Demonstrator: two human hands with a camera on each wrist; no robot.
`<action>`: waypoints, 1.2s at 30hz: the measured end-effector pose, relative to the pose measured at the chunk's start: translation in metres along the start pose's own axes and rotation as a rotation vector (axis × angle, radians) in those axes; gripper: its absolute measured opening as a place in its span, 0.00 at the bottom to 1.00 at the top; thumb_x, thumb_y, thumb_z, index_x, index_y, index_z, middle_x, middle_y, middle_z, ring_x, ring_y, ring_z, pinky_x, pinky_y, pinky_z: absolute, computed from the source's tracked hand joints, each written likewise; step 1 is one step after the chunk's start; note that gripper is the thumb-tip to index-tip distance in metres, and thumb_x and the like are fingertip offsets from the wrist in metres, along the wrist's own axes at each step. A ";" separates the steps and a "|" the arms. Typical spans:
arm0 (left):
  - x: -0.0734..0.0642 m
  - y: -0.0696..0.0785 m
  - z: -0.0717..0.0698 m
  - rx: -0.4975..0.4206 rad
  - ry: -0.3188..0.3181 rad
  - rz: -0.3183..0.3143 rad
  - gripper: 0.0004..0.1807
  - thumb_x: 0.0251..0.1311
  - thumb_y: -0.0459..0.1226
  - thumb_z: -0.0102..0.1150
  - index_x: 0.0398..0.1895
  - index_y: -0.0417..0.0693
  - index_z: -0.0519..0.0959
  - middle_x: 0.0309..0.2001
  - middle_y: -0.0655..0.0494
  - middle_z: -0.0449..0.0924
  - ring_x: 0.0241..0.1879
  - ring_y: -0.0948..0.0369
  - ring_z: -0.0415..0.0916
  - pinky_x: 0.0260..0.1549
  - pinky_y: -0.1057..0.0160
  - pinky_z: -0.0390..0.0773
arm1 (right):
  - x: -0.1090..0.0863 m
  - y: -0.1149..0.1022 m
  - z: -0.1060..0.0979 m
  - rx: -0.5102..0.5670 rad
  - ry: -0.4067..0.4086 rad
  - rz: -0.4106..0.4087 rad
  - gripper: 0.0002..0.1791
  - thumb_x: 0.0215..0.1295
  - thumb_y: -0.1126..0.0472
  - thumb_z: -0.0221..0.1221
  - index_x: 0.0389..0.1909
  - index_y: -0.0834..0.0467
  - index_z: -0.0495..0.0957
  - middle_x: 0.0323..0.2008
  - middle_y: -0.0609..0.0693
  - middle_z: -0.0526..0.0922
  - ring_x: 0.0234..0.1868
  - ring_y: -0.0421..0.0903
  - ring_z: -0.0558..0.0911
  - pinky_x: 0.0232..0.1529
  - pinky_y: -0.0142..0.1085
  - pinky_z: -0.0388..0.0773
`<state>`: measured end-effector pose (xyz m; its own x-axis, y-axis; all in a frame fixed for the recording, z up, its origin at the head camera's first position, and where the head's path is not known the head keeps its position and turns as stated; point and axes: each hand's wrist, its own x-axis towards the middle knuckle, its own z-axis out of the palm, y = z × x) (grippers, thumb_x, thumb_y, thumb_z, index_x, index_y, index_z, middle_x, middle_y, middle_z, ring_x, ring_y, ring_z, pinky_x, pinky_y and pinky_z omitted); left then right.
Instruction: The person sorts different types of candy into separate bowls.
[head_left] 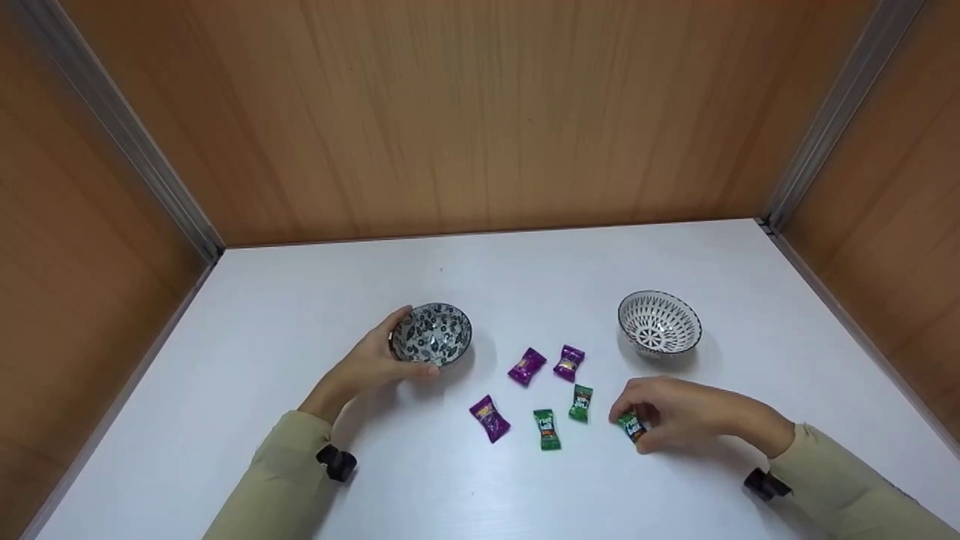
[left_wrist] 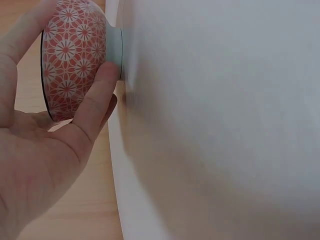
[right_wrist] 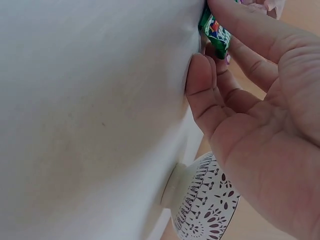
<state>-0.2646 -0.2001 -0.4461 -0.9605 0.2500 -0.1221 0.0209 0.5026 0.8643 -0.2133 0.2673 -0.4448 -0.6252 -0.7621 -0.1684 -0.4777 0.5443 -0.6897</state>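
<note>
My left hand [head_left: 379,360] grips a small bowl [head_left: 431,335] at its side, with the thumb along the near edge. Dark flowers cover the bowl's pale inside; in the left wrist view its outside [left_wrist: 70,55] is red with white flowers. On the right, my right hand [head_left: 679,412] pinches a green-wrapped candy [head_left: 632,426] between thumb and fingers, close over the table. The same candy [right_wrist: 216,36] shows in the right wrist view, partly hidden by the thumb. Two other green candies [head_left: 547,430] lie to the left of that hand.
Three purple-wrapped candies [head_left: 527,367] are scattered between the hands on the white table [head_left: 360,277]. A second bowl [head_left: 660,324], white with dark marks, stands beyond the right hand. Wooden panels [head_left: 480,120] wall in the back and both sides.
</note>
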 end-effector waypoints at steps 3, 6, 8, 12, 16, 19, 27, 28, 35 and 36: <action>-0.001 -0.001 0.000 -0.015 0.000 0.010 0.67 0.42 0.47 0.84 0.82 0.49 0.48 0.79 0.42 0.49 0.76 0.41 0.48 0.73 0.39 0.48 | 0.000 0.001 -0.001 0.009 -0.008 0.001 0.18 0.60 0.61 0.72 0.52 0.50 0.83 0.41 0.40 0.81 0.39 0.39 0.77 0.41 0.32 0.79; 0.000 -0.001 0.001 -0.028 0.001 0.019 0.67 0.42 0.46 0.84 0.82 0.47 0.48 0.79 0.41 0.49 0.76 0.40 0.50 0.73 0.39 0.50 | -0.001 0.002 -0.001 0.012 -0.020 -0.014 0.17 0.62 0.61 0.70 0.52 0.49 0.84 0.40 0.40 0.82 0.38 0.37 0.77 0.40 0.31 0.79; 0.000 -0.001 0.002 -0.033 -0.001 0.018 0.66 0.43 0.45 0.84 0.82 0.48 0.49 0.79 0.42 0.49 0.76 0.41 0.50 0.73 0.40 0.49 | -0.001 0.002 -0.002 0.012 -0.030 -0.026 0.16 0.63 0.61 0.69 0.52 0.49 0.84 0.40 0.40 0.83 0.38 0.36 0.77 0.40 0.31 0.79; 0.002 0.001 0.003 -0.039 -0.005 0.018 0.67 0.42 0.45 0.85 0.82 0.50 0.49 0.79 0.44 0.49 0.76 0.43 0.50 0.73 0.41 0.49 | -0.002 0.002 -0.005 0.005 -0.043 -0.053 0.13 0.67 0.61 0.66 0.52 0.49 0.85 0.43 0.39 0.83 0.40 0.36 0.78 0.43 0.31 0.80; 0.004 0.002 0.003 -0.050 -0.010 0.022 0.68 0.40 0.46 0.85 0.82 0.51 0.50 0.79 0.46 0.49 0.76 0.44 0.51 0.73 0.42 0.50 | -0.001 0.001 -0.007 0.032 -0.044 -0.081 0.12 0.71 0.62 0.62 0.52 0.52 0.85 0.45 0.42 0.84 0.44 0.38 0.80 0.48 0.33 0.81; 0.004 0.002 0.002 -0.063 -0.018 0.033 0.68 0.39 0.45 0.86 0.82 0.51 0.49 0.79 0.45 0.49 0.76 0.44 0.52 0.73 0.43 0.51 | 0.001 0.001 -0.009 0.063 -0.042 -0.089 0.12 0.71 0.62 0.62 0.54 0.54 0.84 0.47 0.45 0.84 0.46 0.38 0.81 0.50 0.34 0.81; 0.006 0.000 0.000 -0.057 -0.016 0.048 0.68 0.39 0.46 0.86 0.81 0.49 0.50 0.79 0.44 0.51 0.75 0.43 0.53 0.73 0.43 0.52 | 0.012 -0.002 -0.012 0.103 -0.006 -0.091 0.17 0.70 0.60 0.64 0.58 0.57 0.81 0.51 0.50 0.85 0.47 0.41 0.82 0.52 0.35 0.81; 0.006 0.000 0.000 -0.054 -0.017 0.050 0.68 0.39 0.46 0.86 0.81 0.49 0.50 0.79 0.44 0.51 0.75 0.43 0.54 0.73 0.43 0.53 | 0.013 -0.002 -0.012 0.118 -0.003 -0.089 0.17 0.70 0.60 0.64 0.58 0.58 0.81 0.51 0.51 0.85 0.47 0.42 0.83 0.52 0.36 0.82; 0.004 -0.003 0.000 -0.047 -0.015 0.053 0.67 0.41 0.45 0.85 0.82 0.48 0.49 0.79 0.42 0.50 0.75 0.42 0.53 0.72 0.42 0.55 | 0.026 -0.009 -0.011 0.209 0.027 -0.105 0.16 0.68 0.62 0.66 0.55 0.59 0.79 0.46 0.55 0.85 0.44 0.46 0.85 0.49 0.38 0.84; 0.003 -0.003 -0.001 -0.046 -0.012 0.046 0.67 0.41 0.45 0.85 0.82 0.49 0.49 0.79 0.42 0.50 0.75 0.42 0.53 0.72 0.43 0.54 | 0.029 -0.010 -0.011 0.214 0.032 -0.111 0.16 0.68 0.62 0.66 0.54 0.59 0.79 0.46 0.54 0.85 0.44 0.47 0.85 0.48 0.38 0.84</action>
<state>-0.2681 -0.2014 -0.4488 -0.9554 0.2819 -0.0877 0.0514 0.4515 0.8908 -0.2334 0.2433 -0.4352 -0.5969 -0.7998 -0.0630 -0.4052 0.3683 -0.8368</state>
